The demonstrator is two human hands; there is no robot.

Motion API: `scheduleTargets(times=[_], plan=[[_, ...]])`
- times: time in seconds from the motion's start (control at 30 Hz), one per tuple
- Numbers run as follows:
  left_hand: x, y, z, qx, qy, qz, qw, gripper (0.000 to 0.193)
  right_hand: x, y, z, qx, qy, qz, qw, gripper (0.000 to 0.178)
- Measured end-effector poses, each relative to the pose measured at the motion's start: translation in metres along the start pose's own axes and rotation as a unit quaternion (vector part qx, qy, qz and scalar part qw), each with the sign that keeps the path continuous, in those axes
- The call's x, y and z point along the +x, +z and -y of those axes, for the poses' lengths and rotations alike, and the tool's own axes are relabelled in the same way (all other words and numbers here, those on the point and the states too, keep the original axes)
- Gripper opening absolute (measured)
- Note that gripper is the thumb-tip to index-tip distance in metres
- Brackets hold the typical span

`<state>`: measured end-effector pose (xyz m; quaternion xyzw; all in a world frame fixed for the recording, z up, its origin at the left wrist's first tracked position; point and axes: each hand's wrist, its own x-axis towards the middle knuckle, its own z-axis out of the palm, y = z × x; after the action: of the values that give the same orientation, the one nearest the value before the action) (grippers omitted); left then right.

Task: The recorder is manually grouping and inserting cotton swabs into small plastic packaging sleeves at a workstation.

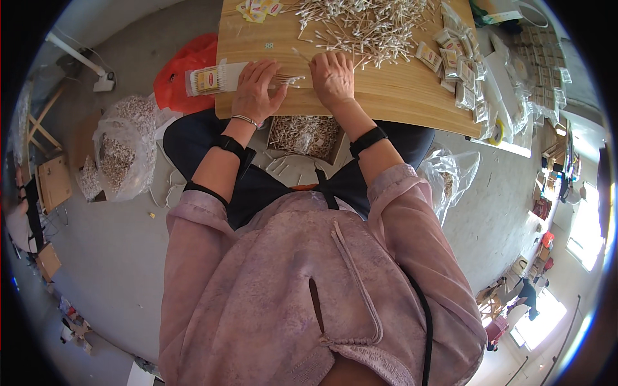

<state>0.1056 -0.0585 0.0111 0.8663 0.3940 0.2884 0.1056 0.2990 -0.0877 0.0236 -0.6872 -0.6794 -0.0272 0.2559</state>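
Note:
My left hand lies at the table's near edge, its fingers and thumb closed round a small bundle of cotton swabs whose white tips point right. Just left of it is a clear packet of swabs with a yellow and white card, overhanging the table's left edge. My right hand is curled, knuckles up, with a cotton swab sticking out past its fingers toward the upper left; its fingertips are hidden. Beyond it spreads a large loose heap of cotton swabs.
Filled packets pile up at the wooden table's right side. Yellow cards lie at the far left. An open box of swabs sits below the table edge. A red bag and a clear sack stand left.

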Motion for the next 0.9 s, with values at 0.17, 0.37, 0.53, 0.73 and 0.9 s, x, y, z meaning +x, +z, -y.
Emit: scheduleTargets(times=[0.17, 0.37, 0.53, 0.73, 0.9], plan=[[0.002, 0.002, -0.004, -0.07, -0.049, -0.032, 0.996, 0.063, 0.007, 0.004, 0.01, 0.027, -0.083, 0.065, 0.994, 0.011], [-0.002, 0.002, 0.001, -0.09, -0.065, -0.035, 0.993, 0.061, -0.003, 0.0, 0.025, 0.034, 0.0, 0.041, 0.999, 0.035], [-0.002, 0.003, 0.004, -0.132, -0.062, -0.075, 0.986, 0.053, -0.028, 0.003, 0.045, 0.008, -0.059, 0.107, 0.993, 0.059], [-0.002, 0.002, 0.003, -0.148, -0.075, -0.09, 0.982, 0.051, -0.02, 0.011, 0.044, 0.002, -0.03, 0.134, 0.991, 0.067], [-0.003, 0.001, 0.002, -0.145, -0.084, -0.094, 0.981, 0.05, -0.022, 0.013, 0.042, 0.011, -0.033, 0.143, 0.989, 0.069]])
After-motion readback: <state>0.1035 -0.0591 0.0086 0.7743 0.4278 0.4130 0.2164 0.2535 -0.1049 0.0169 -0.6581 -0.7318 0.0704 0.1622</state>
